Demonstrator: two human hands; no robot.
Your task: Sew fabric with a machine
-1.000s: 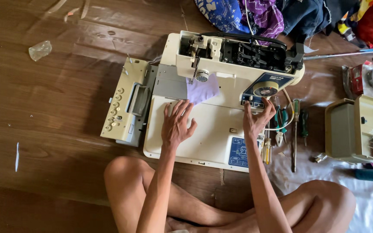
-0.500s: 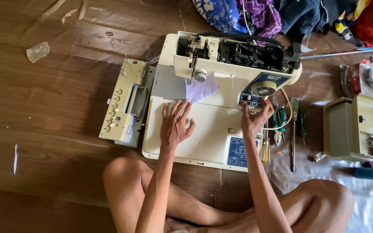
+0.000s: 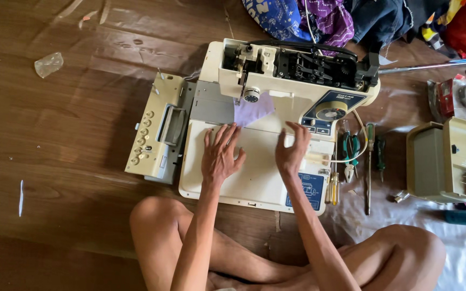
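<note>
The purple cloth (image 3: pixel 252 109) lies under the sewing machine (image 3: pixel 292 81) needle, at one o'clock from the left hand (image 3: pixel 220 156) — the nearer one. The right hand (image 3: pixel 292 150) sits at five o'clock from the cloth; both hands rest flat and open on the machine bed (image 3: pixel 254 178) — gripping nothing.

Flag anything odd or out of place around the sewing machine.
The sewing machine has its top cover off, mechanism exposed. A detached cream panel lies askew at its left. Screwdrivers and pliers are scattered to the right, and a crumpled plastic scrap sits on the floor. Both hands, left and right, rest open on the bed.
</note>
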